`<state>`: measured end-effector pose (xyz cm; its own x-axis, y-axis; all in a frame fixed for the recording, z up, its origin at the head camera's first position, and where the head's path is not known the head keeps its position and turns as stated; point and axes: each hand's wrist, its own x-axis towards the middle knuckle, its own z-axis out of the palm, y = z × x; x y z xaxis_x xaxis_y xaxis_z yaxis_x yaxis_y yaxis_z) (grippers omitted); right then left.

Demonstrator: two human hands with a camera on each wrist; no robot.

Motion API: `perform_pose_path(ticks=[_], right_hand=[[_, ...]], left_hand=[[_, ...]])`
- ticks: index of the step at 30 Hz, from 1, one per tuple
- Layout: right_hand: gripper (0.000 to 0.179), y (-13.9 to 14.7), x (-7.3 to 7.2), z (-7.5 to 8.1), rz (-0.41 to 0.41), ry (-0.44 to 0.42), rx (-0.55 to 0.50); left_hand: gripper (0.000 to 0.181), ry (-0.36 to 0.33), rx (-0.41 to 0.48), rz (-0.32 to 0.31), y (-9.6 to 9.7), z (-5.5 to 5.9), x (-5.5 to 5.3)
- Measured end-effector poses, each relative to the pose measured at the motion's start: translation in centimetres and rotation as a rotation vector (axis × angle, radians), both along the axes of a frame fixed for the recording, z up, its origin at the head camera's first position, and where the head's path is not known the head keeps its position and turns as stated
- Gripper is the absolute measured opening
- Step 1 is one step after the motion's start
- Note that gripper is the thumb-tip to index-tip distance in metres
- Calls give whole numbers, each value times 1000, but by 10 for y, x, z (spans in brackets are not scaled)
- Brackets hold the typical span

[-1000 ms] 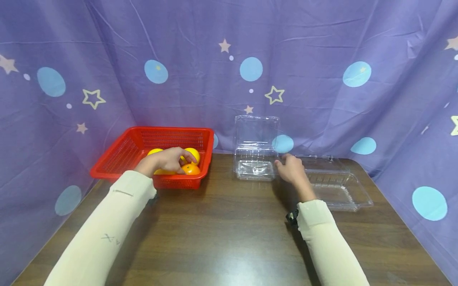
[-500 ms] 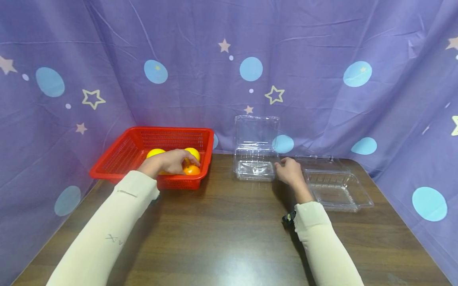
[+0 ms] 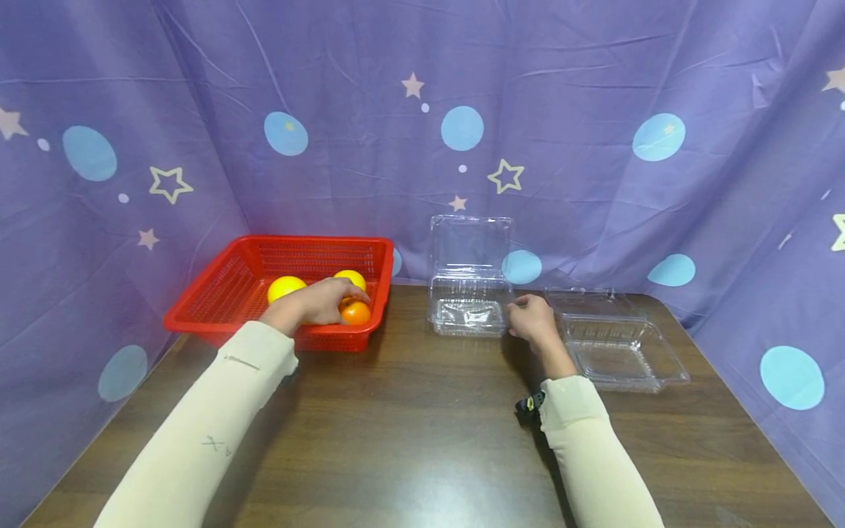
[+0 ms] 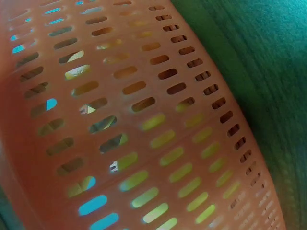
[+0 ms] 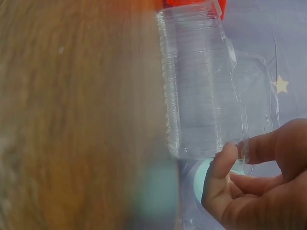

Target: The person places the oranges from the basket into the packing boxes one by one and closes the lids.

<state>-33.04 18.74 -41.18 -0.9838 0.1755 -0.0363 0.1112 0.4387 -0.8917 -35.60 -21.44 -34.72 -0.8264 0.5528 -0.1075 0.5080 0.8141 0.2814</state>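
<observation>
In the head view my left hand [image 3: 323, 301] reaches over the near wall of the red plastic basket [image 3: 389, 271]. Its fingers and thumb curl about an orange [image 3: 357, 313] in the basket's right front corner. Yellow round fruits [image 3: 285, 287] lie around it. The left wrist view shows mostly the basket's slotted wall [image 4: 144, 115], which hides that hand. My right hand [image 3: 533, 320] pinches the right rim of a clear plastic clamshell box [image 3: 469, 312], whose lid stands upright behind. Thumb and forefinger meet at the rim in the right wrist view.
A second clear clamshell box [image 3: 617, 359] lies with its lid back at the right of the brown wooden table [image 3: 422, 440]. Behind the table hangs a purple curtain [image 3: 561, 88] with stars and dots.
My left hand has sunk slightly and shifted right over the orange. My right hand has drawn in on the near clamshell box's rim, and that box has shifted slightly left.
</observation>
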Motion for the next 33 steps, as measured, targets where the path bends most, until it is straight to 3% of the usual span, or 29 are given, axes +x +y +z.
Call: perform_pose_path(ticks=[10,17,25,33], right_hand=[[27,-3,1,0,-33,-45,-263],[28,-3,-1,-2,-42,-63,-379],[40,-1,-4,-3,-53,-91,-530],[35,0,-2,-3,-50,-88,-550]], left_hand=[[52,53,34,-24,-3,-12,-7],[49,165,79,-47,-2,-15,-7],[51,194,132,53,0,-7,-2],[54,192,196,90,-1,5,-3]])
